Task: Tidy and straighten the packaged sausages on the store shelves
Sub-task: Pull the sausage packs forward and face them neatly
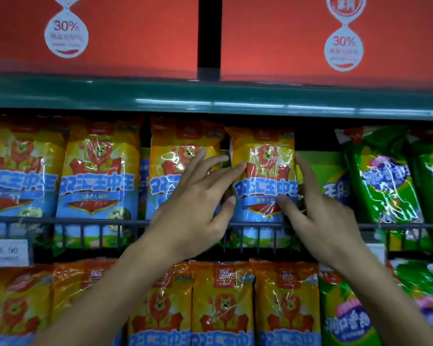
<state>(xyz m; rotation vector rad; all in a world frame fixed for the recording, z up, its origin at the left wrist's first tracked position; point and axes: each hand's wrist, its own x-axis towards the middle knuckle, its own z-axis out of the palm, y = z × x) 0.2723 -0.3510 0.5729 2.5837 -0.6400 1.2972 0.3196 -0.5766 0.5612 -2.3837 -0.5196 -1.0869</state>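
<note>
Where the head camera looks straight at the middle shelf, a yellow sausage pack [264, 176] with a lion picture and blue lettering stands upright behind the wire rail [85, 222], fourth from the left in its row, and both hands frame it. The left hand [193, 208] lies with its fingers [225, 173] straight and spread, the tips touching the pack's left edge and overlapping the neighbouring yellow pack [175, 171], while the thumb points toward the pack's lower left side; nothing is curled around anything. The right hand [323, 216] stands at the pack's right edge, its forefinger stretched up along that edge and its thumb pressed on the lower front of the wrapper, so the edge sits pinched between thumb and fingers. Two more yellow packs [98, 176] stand upright to the left, touching side by side. Just right of the held pack a green pack [333, 176] sits further back, and beside it another green pack [383, 181] leans with its top tilted to the left. A white price tag [6, 252] hangs on the rail at the far left. Above, a green shelf edge [210, 98] carries red boxes [110, 33] printed with "30%". On the lower shelf a row of yellow lion packs [223, 308] stands upright, partly hidden by the forearms, with green packs [345, 313] to their right.
</note>
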